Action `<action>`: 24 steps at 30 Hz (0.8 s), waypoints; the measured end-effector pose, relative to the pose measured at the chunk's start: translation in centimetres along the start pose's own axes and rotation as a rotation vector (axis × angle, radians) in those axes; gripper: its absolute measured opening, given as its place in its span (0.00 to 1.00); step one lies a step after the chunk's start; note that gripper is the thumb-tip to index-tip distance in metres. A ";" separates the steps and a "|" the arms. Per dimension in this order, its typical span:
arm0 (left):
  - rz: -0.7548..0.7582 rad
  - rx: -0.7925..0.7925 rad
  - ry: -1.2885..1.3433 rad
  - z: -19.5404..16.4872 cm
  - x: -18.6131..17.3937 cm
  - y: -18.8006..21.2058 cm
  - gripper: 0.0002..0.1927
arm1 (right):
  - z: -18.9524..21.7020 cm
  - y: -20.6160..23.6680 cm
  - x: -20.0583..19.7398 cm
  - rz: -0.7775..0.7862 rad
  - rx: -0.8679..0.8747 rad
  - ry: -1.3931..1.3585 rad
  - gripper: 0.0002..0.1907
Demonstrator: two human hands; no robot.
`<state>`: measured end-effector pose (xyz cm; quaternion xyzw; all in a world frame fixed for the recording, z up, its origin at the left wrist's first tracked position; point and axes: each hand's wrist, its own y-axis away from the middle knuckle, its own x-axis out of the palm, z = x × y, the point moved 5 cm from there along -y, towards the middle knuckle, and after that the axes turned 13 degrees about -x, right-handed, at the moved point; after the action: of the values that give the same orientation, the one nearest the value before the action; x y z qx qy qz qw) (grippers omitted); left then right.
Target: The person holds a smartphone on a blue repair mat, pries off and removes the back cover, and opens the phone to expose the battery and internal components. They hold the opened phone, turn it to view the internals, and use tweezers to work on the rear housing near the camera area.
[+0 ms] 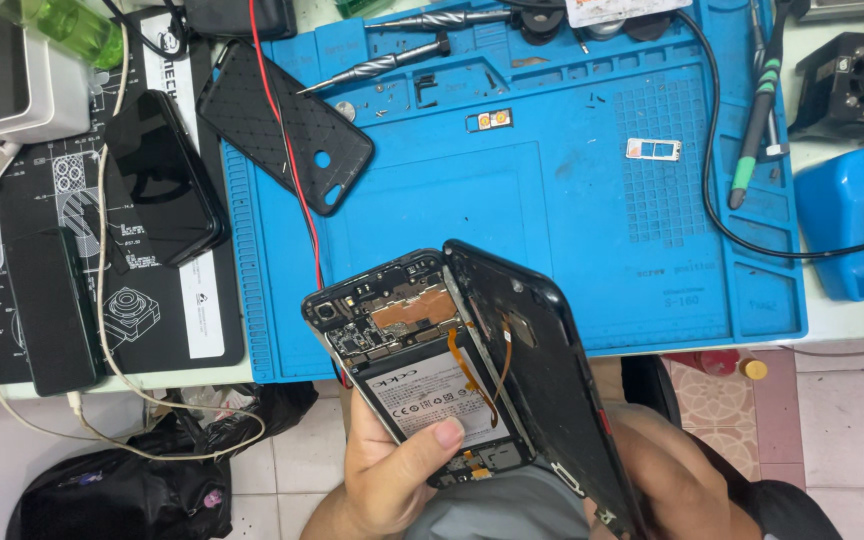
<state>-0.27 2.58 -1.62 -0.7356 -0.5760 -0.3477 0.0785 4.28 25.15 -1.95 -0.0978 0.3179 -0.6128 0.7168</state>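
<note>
We find the left hand [392, 470] closed around the opened black smartphone body [417, 370], fingers wrapped behind it and the thumb [432, 440] pressed flat on the white-labelled battery [432, 395]. The right hand [677, 480] sits at the near right, mostly hidden behind the detached black back cover [542, 380]; it appears to grip the cover's near edge, though we cannot see how far the fingers are closed. Both parts are held in the air just near of the counter's near edge, above the tiled floor [832, 440].

The cover stands swung open to the right, joined to the body by a thin orange flex ribbon [477, 385]. We judge that ribbon to be the fragile point: it would tear under any pull. The cover looks light and somewhat flexible, the body stiff but exposed at the circuit board [382, 315]. Both are best held by their outer edges, clear of board and ribbon.

Beyond, the blue silicone repair mat [572, 220] covers the counter [842, 315]. On it lie a black textured phone case [287, 125], two metal screwdrivers [382, 65] and a small card tray [653, 149]. Far left, another black phone [162, 180] rests on a dark printed mat [52, 190].
</note>
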 end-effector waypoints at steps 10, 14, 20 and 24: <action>0.014 -0.003 0.001 -0.2 -0.2 0.0 0.33 | 0.1 0.1 0.4 -0.028 0.034 -0.014 0.30; 0.018 -0.007 -0.006 -0.3 -0.1 0.2 0.33 | 0.3 0.3 0.2 -0.033 0.054 -0.039 0.29; 0.015 -0.028 -0.012 -0.7 0.2 0.2 0.33 | 0.6 0.5 0.3 -0.058 0.100 0.022 0.28; 0.026 -0.027 -0.001 -0.9 0.4 0.1 0.33 | 0.9 0.1 0.2 -0.038 0.032 0.030 0.30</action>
<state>-0.47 2.42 -0.65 -0.7444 -0.5616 -0.3538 0.0730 4.84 24.73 -1.39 -0.0834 0.3168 -0.6328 0.7016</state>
